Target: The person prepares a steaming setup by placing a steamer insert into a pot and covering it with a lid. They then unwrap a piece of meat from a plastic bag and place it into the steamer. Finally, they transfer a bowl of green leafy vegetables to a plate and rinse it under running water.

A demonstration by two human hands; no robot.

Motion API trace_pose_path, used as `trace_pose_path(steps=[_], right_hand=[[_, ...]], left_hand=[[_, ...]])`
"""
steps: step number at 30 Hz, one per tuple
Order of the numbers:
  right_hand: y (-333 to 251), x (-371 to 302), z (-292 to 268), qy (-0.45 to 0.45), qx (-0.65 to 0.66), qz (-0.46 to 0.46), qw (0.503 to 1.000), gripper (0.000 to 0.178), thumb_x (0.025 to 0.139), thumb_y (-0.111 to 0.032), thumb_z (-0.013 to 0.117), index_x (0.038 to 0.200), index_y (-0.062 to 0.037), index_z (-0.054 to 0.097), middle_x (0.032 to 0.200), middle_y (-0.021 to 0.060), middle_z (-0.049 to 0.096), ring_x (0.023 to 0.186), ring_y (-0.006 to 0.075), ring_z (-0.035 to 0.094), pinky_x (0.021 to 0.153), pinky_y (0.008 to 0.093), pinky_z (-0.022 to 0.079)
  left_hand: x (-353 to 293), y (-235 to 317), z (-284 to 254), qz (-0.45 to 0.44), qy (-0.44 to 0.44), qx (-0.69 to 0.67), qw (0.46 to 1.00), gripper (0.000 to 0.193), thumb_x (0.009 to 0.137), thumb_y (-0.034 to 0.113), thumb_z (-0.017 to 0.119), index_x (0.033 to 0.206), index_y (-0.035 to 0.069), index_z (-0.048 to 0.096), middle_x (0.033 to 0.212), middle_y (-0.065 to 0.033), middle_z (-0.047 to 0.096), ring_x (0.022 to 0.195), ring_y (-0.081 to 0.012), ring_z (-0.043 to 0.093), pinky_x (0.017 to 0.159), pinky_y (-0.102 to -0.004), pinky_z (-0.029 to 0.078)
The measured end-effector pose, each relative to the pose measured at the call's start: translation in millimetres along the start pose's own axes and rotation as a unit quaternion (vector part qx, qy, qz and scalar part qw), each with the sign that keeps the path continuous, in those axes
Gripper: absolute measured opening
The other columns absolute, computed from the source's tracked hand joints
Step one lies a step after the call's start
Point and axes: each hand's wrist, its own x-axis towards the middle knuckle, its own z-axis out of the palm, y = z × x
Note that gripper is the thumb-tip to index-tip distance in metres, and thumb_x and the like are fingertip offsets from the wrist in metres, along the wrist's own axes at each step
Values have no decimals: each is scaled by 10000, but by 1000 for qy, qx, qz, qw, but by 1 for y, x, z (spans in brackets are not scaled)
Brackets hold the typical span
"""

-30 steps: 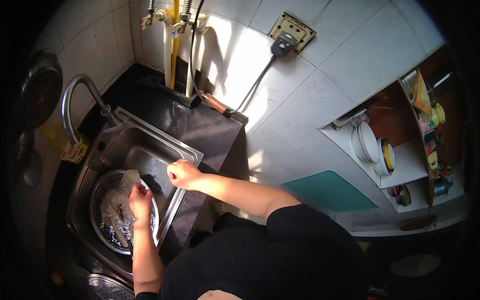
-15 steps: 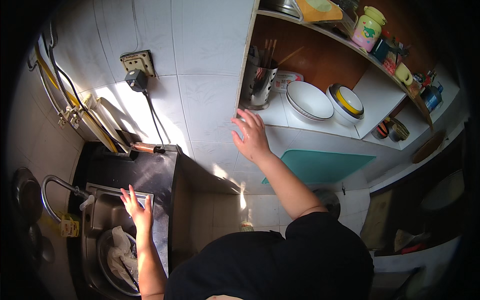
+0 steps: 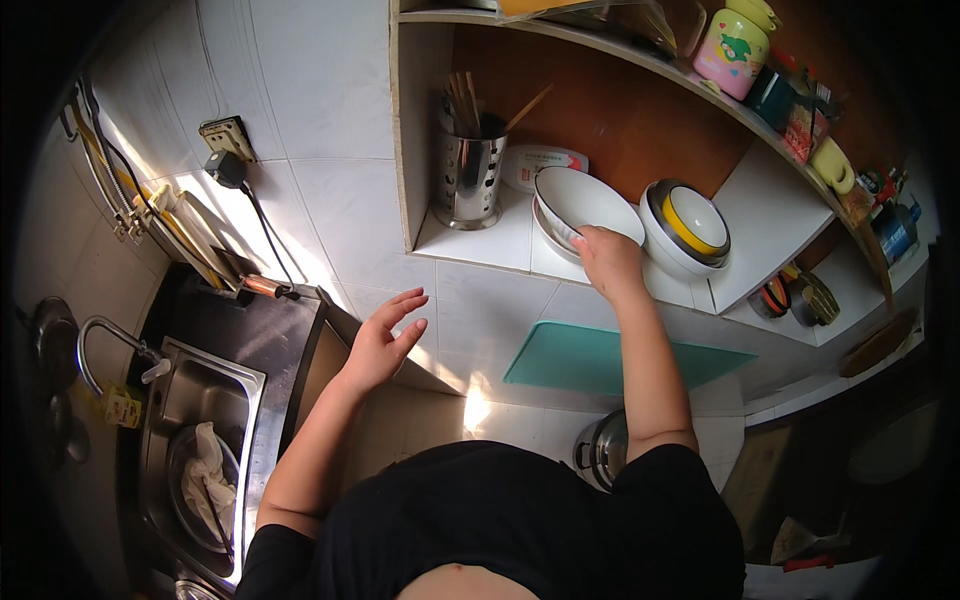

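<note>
White bowl [image 3: 588,204] is sitting right of utensil holder [image 3: 470,180], nesting in another bowl [image 3: 553,241]. Right hand [image 3: 611,263] is gripping its near rim; left hand [image 3: 379,345] is hovering empty. Likely grasp step; lifting would need clean separation.

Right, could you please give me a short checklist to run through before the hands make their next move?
1. Right hand on the large white bowl: ok, it touches the front rim.
2. Grip secure: cannot tell, the fingers' far side is hidden.
3. Left hand free: ok, it is open in the air, holding nothing.
4. Bowl clear of the lower bowl beneath it: cannot tell, they overlap in this view.
5. Room on the bowl's right: not ok, the nested bowls sit right beside it.
6. Utensil holder upright: ok, it stands on the shelf to the left.
</note>
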Motion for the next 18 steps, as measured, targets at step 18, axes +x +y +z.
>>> trace_pose_path(steps=[18], right_hand=[[-212, -33, -51, -38, 186, -465, 865, 156, 648, -3, 587, 800, -28, 610, 749, 115, 618, 697, 273, 592, 654, 346, 468]], left_hand=[[-116, 8, -77, -110, -3, -451, 885, 648, 878, 461, 352, 1360, 129, 73, 1315, -152, 307, 1113, -262, 443, 875, -374, 401]])
